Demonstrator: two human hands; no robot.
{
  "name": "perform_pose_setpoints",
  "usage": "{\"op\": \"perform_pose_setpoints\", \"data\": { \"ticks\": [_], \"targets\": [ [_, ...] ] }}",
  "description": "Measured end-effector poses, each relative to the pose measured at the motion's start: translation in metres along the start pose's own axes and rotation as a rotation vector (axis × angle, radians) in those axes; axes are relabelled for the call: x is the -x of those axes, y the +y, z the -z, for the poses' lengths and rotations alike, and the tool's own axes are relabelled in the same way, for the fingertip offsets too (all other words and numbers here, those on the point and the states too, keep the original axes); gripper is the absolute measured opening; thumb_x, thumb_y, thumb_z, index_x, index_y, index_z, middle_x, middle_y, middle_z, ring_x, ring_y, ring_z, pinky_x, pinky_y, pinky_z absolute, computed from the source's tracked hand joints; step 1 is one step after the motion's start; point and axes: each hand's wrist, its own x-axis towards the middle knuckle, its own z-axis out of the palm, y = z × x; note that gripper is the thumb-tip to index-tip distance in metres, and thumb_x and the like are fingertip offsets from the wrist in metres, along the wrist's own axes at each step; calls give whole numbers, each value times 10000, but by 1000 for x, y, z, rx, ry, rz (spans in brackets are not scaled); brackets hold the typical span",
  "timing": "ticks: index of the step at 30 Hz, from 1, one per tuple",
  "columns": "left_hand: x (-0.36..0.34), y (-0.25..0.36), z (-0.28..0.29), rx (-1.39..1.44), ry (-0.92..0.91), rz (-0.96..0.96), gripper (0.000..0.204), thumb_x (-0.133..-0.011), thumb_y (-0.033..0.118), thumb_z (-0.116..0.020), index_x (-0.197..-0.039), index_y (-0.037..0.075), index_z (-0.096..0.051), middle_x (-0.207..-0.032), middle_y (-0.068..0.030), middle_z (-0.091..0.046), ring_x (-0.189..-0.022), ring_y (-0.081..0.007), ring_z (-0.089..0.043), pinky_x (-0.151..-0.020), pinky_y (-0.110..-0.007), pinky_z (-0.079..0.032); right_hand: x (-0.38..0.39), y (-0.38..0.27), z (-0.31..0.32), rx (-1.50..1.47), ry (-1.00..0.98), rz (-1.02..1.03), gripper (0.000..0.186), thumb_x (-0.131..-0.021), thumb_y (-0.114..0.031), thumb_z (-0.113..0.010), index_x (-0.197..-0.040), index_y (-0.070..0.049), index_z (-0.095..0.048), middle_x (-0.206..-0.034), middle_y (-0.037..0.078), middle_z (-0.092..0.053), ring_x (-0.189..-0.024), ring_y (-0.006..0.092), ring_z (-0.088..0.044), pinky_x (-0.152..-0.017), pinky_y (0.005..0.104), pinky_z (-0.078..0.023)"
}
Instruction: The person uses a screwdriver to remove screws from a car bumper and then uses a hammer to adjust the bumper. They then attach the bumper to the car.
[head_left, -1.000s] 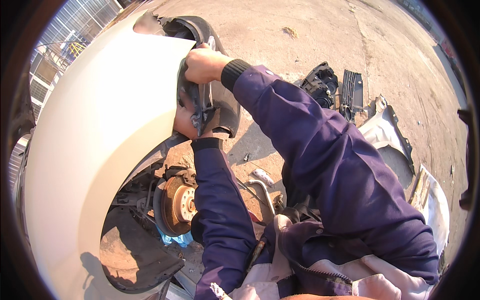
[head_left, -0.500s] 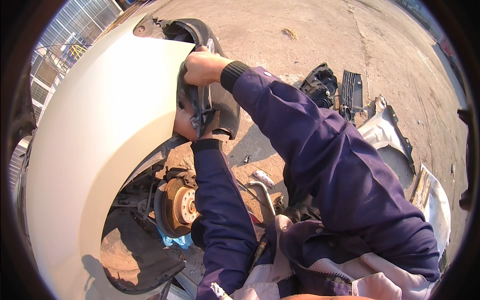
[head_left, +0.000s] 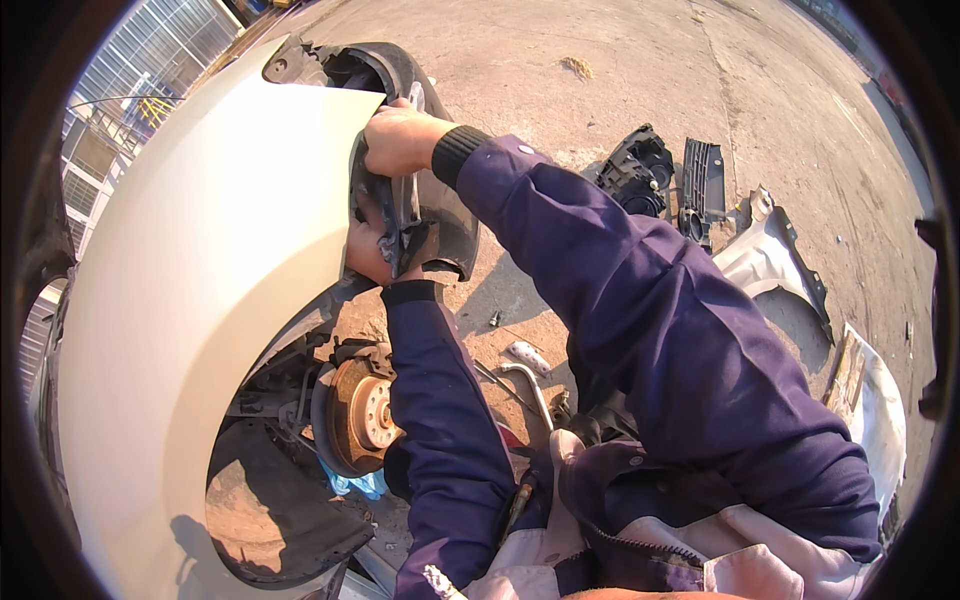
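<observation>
A cream car fender (head_left: 220, 220) curves down the left side. My right hand (head_left: 400, 138) is at its front edge, just below the pointed upper corner, with the fingers curled in and closed; what they pinch there is hidden. Lower down, my left hand (head_left: 368, 252) reaches in behind the fender's edge, its fingers out of sight beside a black plastic bracket (head_left: 402, 235). A dark curved bumper piece (head_left: 450, 215) stands just beyond both hands.
Below the wheel arch sit a rusty brake disc (head_left: 365, 412) and a loose dark arch liner (head_left: 270, 500). On the ground to the right lie a black headlamp housing (head_left: 640, 170), a black grille (head_left: 703, 185) and a silver fender panel (head_left: 770, 255). A bent pipe (head_left: 532, 390) lies near my body.
My right hand has shifted slightly left and down, and the fender's front corner has dropped a little with it. My left hand stays nearly where it was behind the edge.
</observation>
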Motion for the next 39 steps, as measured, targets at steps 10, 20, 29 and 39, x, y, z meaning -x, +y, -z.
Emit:
{"op": "perform_pose_setpoints", "data": {
  "ticks": [10, 20, 29, 39],
  "targets": [
    [-5, -16, -6, -53, 21, -65, 417, -1115, 349, -659, -1253, -31, -760, -1163, -214, -815, -981, -362, -777, -938, -436, -579, -13, 9, -7, 154, -93, 83, 533, -952, -351, -611, -1369, -62, -774, -1506, 176, -659, -1472, 414, -496, -1163, 617, -467],
    [-4, -6, -3, 28, -10, -26, 378, -1127, 299, -657, -1298, -24, -754, -1223, -166, -820, -1059, -320, -771, -1021, -417, -549, -7, 7, -6, -54, 11, 2, 558, -927, -363, -625, -1362, -45, -772, -1489, 200, -662, -1477, 426, -473, -1163, 650, -451],
    [-2, 4, 1, 78, -25, -17, 392, -1131, 319, -663, -1310, -18, -756, -1265, -160, -810, -1131, -304, -754, -1061, -415, -530, 1, 8, -2, -47, 55, 0, 513, -887, -359, -611, -1181, 0, -830, -1300, 236, -751, -1359, 424, -593, -1143, 592, -489],
    [2, 3, 0, 70, 14, -45, 436, -1121, 378, -668, -1283, -16, -767, -1257, -197, -806, -1093, -368, -767, -1004, -428, -559, 9, 2, 3, -18, 193, 11, 415, -837, -281, -630, -960, 57, -838, -1029, 288, -790, -1072, 389, -763, -1056, 418, -525]
  ]
}}
